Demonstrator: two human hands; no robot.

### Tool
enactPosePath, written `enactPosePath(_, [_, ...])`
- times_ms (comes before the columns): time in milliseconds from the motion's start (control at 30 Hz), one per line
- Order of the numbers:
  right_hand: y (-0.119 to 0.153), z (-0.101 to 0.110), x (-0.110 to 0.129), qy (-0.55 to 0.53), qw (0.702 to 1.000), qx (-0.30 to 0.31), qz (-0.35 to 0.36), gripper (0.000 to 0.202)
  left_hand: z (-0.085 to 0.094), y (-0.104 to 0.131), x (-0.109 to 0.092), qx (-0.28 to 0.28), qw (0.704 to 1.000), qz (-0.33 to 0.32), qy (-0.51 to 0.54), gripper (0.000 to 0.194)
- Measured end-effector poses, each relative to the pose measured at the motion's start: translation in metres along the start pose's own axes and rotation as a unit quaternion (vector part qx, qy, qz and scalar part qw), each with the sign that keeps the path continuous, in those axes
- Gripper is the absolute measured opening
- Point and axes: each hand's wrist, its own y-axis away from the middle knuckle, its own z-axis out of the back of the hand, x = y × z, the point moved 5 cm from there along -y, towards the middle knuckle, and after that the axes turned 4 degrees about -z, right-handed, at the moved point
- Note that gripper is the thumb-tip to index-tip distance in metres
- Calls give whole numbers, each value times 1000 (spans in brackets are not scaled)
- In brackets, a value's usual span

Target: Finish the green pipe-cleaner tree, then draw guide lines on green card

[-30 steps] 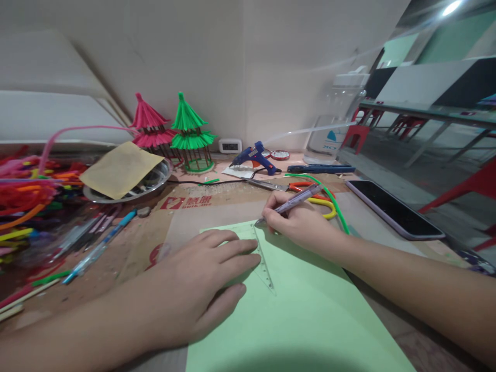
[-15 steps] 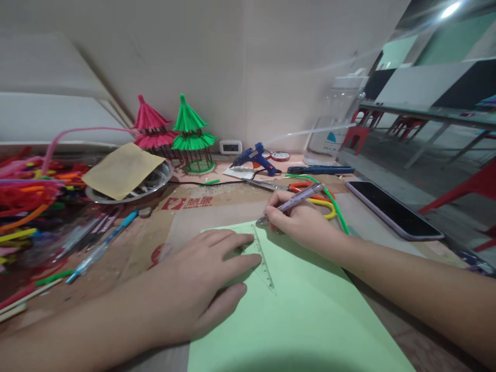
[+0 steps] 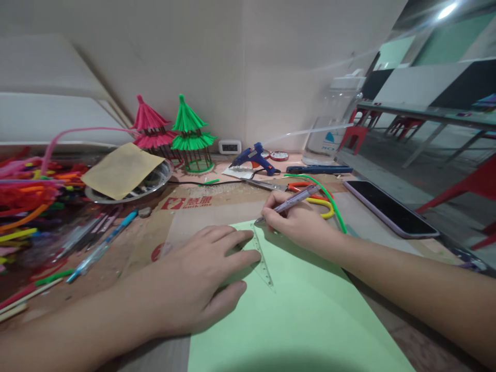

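A sheet of light green paper point(image 3: 306, 310) lies in front of me. On its upper left part rests a clear set square point(image 3: 264, 266) with printed marks. My left hand point(image 3: 209, 276) lies over the set square and the paper, fingers spread, two fingertips pressing on the set square. Part of the set square is hidden under that hand. My right hand point(image 3: 289, 217) grips a pale purple pen point(image 3: 296, 200), fingers closed round it. The pen's tip is at the top edge of the paper, beside the upper end of the set square.
Behind the paper are scissors point(image 3: 327, 209), a blue glue gun point(image 3: 256, 156), a utility knife point(image 3: 320, 169) and a small clock point(image 3: 230, 147). A phone point(image 3: 391, 209) lies right. Two small pagodas point(image 3: 189, 126), a metal bowl point(image 3: 166, 181) and colourful pipe cleaners point(image 3: 27, 196) are at left.
The pen and my right hand have shifted very slightly left, with the tip still near the paper's top edge. My left hand stays on the set square.
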Motion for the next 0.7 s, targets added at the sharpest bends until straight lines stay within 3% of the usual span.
enactPosePath(400, [3, 0, 10, 7, 998, 3, 56, 10, 3, -6, -1, 22, 1000, -12, 12, 31])
enactPosePath(700, [4, -2, 2, -40, 997, 56, 16, 9, 2, -4, -1, 23, 1000, -8, 2, 30])
